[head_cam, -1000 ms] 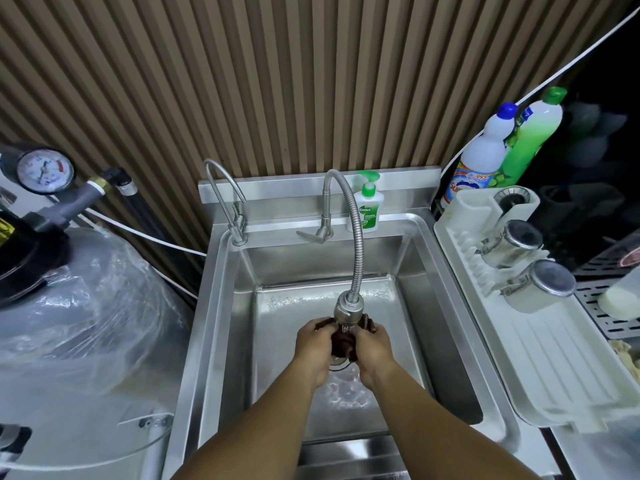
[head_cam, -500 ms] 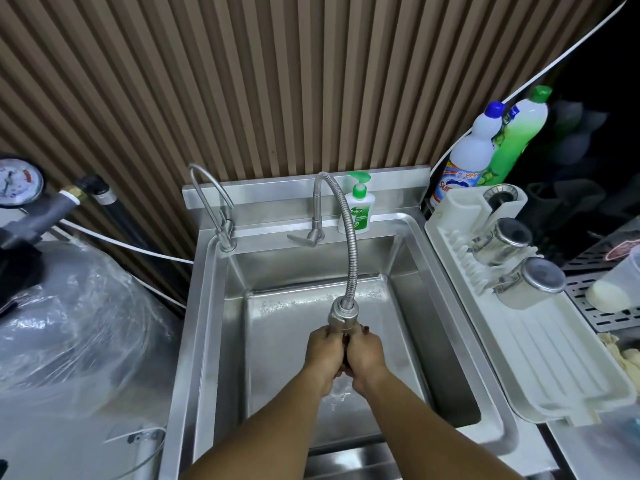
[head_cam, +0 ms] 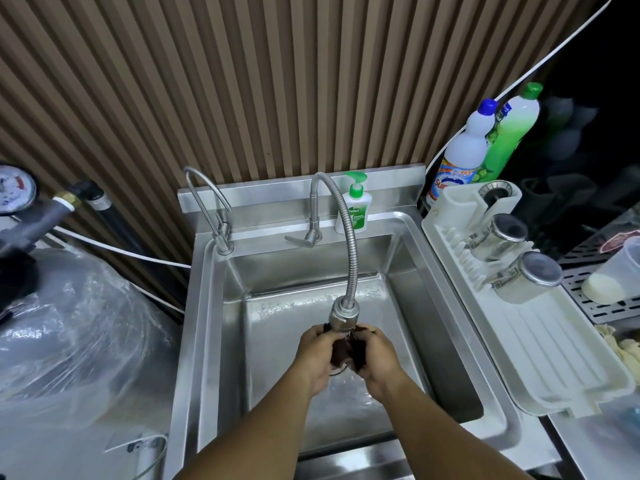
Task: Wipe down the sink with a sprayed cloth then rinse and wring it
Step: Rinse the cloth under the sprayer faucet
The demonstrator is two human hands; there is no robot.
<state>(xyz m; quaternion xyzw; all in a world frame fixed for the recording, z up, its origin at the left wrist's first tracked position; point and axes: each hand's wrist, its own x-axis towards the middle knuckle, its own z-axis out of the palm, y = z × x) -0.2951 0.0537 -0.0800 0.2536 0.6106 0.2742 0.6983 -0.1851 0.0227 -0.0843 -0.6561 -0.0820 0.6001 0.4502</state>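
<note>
Now rinsing | dark cloth (head_cam: 348, 351) bunched lower centre of frame, directly under spray head (head_cam: 343, 315) to catch flow | left hand (head_cam: 317, 356) and right hand (head_cam: 375, 358) both clenched on cloth | held over sink (head_cam: 408, 271) basin so runoff drains | wringing judged next.

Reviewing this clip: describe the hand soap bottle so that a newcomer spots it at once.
Find the steel sink and look along its back ledge. Just right of the flexible faucet base stands the soap bottle, small and white with a green pump and green label. The taller bottles stand off the sink, at its right corner.
</note>
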